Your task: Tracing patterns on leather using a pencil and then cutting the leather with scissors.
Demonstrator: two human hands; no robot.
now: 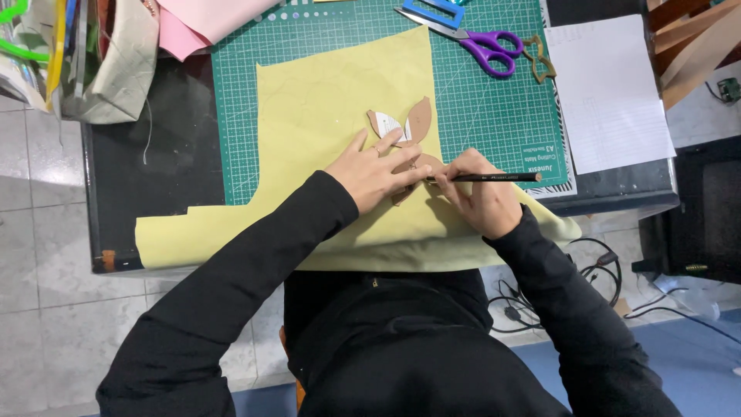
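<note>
**Head cam: pencil along a cardboard shape on yellow cloth**

Head view looks straight down at a dark table (166,147) with a green cutting mat (494,116) on it. A big sheet of pale yellow cloth (309,116) is spread over the mat and hangs off the near edge of the table. On the cloth sits a brown cardboard template (421,120) with leaf-like lobes. The left hand (370,174) lies flat on it, fingers spread, pinning it down. The right hand (482,197) is closed around a black pencil (494,177), which lies nearly level, its tip right against the template's edge beside the left fingertips.

Farther up the mat are purple-handled scissors (482,42), well away from both hands. A white sheet of paper (610,93) sits off to the right, and some pink cloth (201,19) is at the top left corner.
</note>
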